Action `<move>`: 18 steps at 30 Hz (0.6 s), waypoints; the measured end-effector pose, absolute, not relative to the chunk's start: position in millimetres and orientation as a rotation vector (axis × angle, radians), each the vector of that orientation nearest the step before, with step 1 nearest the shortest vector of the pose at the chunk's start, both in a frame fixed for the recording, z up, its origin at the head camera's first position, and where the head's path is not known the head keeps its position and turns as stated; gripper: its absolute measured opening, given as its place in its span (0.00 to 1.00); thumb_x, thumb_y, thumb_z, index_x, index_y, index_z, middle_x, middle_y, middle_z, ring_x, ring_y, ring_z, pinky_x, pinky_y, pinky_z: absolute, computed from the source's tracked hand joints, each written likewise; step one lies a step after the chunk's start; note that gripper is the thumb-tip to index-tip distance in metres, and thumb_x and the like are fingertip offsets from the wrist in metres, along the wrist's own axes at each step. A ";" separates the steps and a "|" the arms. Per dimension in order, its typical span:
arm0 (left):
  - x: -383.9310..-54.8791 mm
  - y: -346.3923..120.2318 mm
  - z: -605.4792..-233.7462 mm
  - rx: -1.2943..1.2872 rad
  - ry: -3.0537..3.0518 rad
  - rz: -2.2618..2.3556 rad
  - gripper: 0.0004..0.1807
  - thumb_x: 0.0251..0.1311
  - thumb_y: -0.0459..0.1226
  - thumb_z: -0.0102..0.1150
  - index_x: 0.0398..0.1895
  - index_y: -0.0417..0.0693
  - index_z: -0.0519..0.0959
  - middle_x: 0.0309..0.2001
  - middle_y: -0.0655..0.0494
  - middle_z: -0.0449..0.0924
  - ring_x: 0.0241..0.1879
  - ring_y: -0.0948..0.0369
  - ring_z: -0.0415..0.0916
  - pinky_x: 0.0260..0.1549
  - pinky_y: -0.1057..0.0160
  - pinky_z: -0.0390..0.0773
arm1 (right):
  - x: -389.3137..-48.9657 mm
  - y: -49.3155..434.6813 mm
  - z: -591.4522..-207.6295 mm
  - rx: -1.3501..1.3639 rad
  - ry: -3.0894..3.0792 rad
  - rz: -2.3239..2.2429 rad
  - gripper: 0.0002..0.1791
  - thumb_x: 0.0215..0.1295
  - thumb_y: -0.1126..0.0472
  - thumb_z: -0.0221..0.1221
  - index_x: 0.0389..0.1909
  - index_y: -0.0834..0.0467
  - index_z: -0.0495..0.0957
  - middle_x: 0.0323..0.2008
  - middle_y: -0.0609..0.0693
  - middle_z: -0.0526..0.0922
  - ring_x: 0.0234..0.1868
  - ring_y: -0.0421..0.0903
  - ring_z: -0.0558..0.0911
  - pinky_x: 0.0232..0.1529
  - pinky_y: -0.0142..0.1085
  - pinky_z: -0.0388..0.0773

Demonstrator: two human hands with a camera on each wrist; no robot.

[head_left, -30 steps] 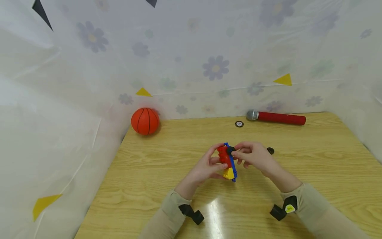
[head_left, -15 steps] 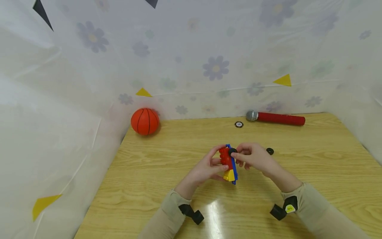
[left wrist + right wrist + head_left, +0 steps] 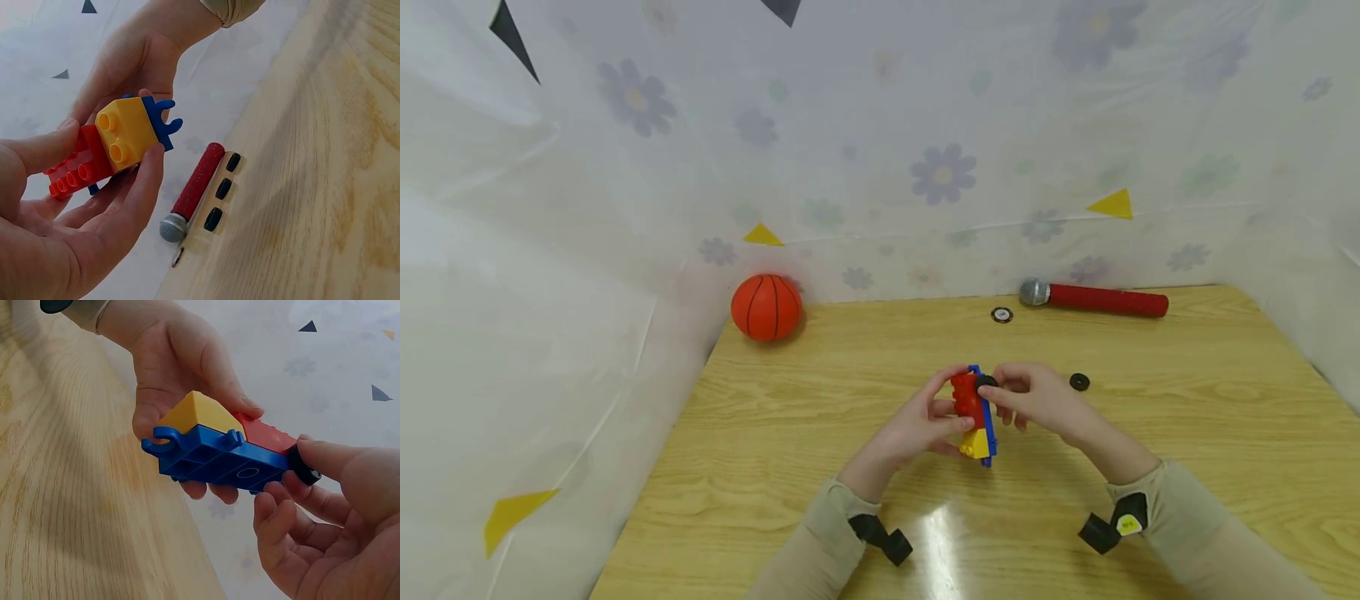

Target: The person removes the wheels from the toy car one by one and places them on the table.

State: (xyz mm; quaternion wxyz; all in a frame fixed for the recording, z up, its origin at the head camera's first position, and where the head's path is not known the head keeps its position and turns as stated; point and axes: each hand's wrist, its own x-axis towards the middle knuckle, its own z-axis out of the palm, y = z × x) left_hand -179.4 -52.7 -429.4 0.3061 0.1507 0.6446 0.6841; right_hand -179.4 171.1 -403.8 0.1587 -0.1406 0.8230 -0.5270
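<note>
My left hand (image 3: pixel 917 427) grips a toy block car (image 3: pixel 967 404) above the table, its long side turned toward the right hand. The car has a blue base (image 3: pixel 215 456) with a hook at one end. A yellow brick (image 3: pixel 128 132) and a red brick (image 3: pixel 94 152) are on top of it. Between thumb and fingers, my right hand (image 3: pixel 1037 400) pinches a black wheel (image 3: pixel 302 465) against the side of the base, at the red end. The underside of the base faces the right wrist camera, and a small blue peg (image 3: pixel 234 439) sticks out near the yellow brick.
Loose black wheels (image 3: pixel 223 188) lie in a row on the wooden table (image 3: pixel 760 467); the head view shows one wheel (image 3: pixel 1079 382). Along the back are a red microphone (image 3: pixel 1097 299), a poker chip (image 3: pixel 1002 315) and an orange ball (image 3: pixel 767 307).
The car and both hands have shifted slightly toward me and to the right. The wheel stays pinched at the base's side throughout.
</note>
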 end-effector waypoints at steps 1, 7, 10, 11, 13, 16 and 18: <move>-179.3 -52.6 -429.3 0.400 1.706 1.809 0.37 0.69 0.29 0.55 0.74 0.69 0.58 0.59 0.37 0.77 0.52 0.46 0.81 0.48 0.32 0.78 | -179.2 171.2 -404.0 -0.413 2.359 -1.506 0.19 0.70 0.50 0.60 0.34 0.65 0.73 0.22 0.53 0.77 0.22 0.47 0.75 0.22 0.39 0.78; -177.6 -51.8 -427.5 0.409 1.730 1.784 0.36 0.69 0.30 0.56 0.73 0.69 0.58 0.58 0.38 0.79 0.50 0.47 0.83 0.46 0.36 0.81 | -178.1 171.6 -405.4 -0.437 2.393 -1.521 0.17 0.69 0.52 0.61 0.32 0.63 0.74 0.19 0.51 0.73 0.19 0.45 0.72 0.20 0.35 0.70; -176.6 -51.2 -426.8 0.411 1.750 1.768 0.35 0.69 0.31 0.56 0.73 0.68 0.59 0.57 0.38 0.80 0.49 0.47 0.83 0.44 0.38 0.83 | -177.3 172.0 -405.6 -0.430 2.406 -1.532 0.17 0.68 0.52 0.62 0.30 0.63 0.74 0.17 0.50 0.70 0.18 0.44 0.70 0.20 0.34 0.67; -176.5 -51.1 -427.0 0.413 1.755 1.762 0.35 0.68 0.31 0.56 0.73 0.67 0.59 0.56 0.37 0.80 0.49 0.48 0.83 0.44 0.38 0.83 | -176.9 172.2 -405.4 -0.426 2.410 -1.533 0.17 0.67 0.52 0.63 0.30 0.63 0.74 0.17 0.50 0.70 0.18 0.44 0.70 0.20 0.34 0.67; -176.6 -50.8 -427.9 0.413 1.760 1.755 0.35 0.68 0.32 0.57 0.73 0.67 0.59 0.55 0.37 0.81 0.48 0.48 0.84 0.44 0.39 0.83 | -176.1 172.6 -405.1 -0.418 2.423 -1.529 0.17 0.67 0.52 0.63 0.29 0.63 0.74 0.17 0.49 0.70 0.18 0.43 0.70 0.20 0.33 0.68; -177.7 -50.2 -430.3 0.421 1.763 1.753 0.35 0.68 0.32 0.58 0.73 0.67 0.59 0.55 0.38 0.81 0.47 0.49 0.84 0.43 0.40 0.84 | -175.2 173.6 -404.7 -0.413 2.457 -1.508 0.17 0.66 0.51 0.64 0.30 0.62 0.76 0.17 0.49 0.72 0.19 0.44 0.71 0.20 0.34 0.70; -178.5 -49.8 -431.4 0.430 1.763 1.756 0.35 0.68 0.33 0.57 0.73 0.68 0.59 0.55 0.38 0.82 0.46 0.50 0.84 0.42 0.41 0.84 | -174.8 174.1 -404.8 -0.413 2.478 -1.500 0.17 0.66 0.50 0.64 0.30 0.61 0.77 0.17 0.49 0.73 0.20 0.44 0.72 0.21 0.34 0.72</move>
